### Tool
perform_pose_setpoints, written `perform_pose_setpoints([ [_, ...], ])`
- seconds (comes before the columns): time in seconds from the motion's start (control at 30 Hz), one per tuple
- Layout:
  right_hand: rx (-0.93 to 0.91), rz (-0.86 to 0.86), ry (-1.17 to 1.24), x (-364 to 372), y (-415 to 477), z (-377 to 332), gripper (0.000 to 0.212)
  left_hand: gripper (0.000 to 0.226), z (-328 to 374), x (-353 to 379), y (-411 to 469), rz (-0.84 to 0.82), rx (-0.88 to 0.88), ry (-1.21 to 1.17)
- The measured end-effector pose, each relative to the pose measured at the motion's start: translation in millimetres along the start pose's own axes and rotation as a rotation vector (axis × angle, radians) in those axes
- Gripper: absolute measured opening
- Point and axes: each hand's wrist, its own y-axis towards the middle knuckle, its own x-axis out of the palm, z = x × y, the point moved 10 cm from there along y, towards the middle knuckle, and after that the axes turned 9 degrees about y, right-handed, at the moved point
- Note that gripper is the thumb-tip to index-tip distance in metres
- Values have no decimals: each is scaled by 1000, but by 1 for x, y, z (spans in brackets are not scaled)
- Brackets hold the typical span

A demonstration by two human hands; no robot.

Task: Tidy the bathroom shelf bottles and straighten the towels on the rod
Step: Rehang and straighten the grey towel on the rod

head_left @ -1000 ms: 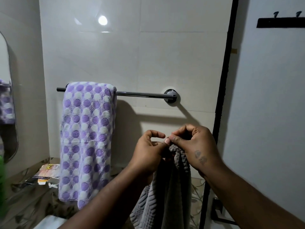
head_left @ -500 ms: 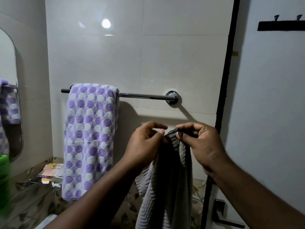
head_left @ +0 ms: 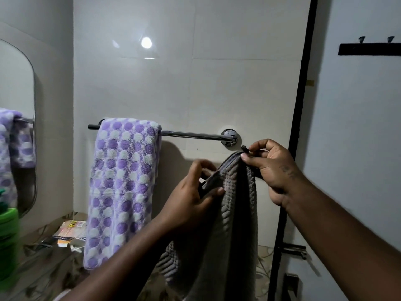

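Observation:
A grey ribbed towel [head_left: 234, 216] hangs from both my hands, just below the right end of the chrome rod [head_left: 195, 134]. My right hand [head_left: 273, 170] pinches its top corner close under the rod's wall mount. My left hand [head_left: 191, 196] grips the towel's upper edge lower and to the left. A purple-and-white dotted towel [head_left: 121, 187] is draped over the left part of the rod and hangs straight down. The rod's right half is bare.
A mirror [head_left: 17, 127] is on the left wall, with a green bottle [head_left: 8, 235] blurred below it. Small packets [head_left: 69, 231] lie on the patterned ledge. A black door frame [head_left: 288, 170] stands right of my hands, a hook rack [head_left: 368, 48] beyond it.
Both hands have lifted the grey towel toward the rod. They have moved apart along its top edge, the right hand up and to the right.

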Motion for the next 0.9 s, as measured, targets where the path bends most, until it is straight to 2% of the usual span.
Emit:
perform_pose_setpoints([
  [0.13,-63,11,9,1,13,-12,30,37,-7,-4,-10,-44,-12,89],
  [0.37,-91,6,43,5,29,-23,33,46,-26,-24,-32,-61,-65,28],
  [0.47,-96,15,67,5,33,-28,33,43,-35,-28,-44,-76,-97,31],
  [0.67,-104,55,106,-1,40,-39,34,39,-56,-29,-65,-201,-146,7],
  [0.77,-91,88,115,-13,42,-43,35,44,-69,-59,-66,-66,-226,-142],
  [0.9,-17,136,104,-30,42,-30,37,29,-73,-116,-48,170,-231,-224],
])
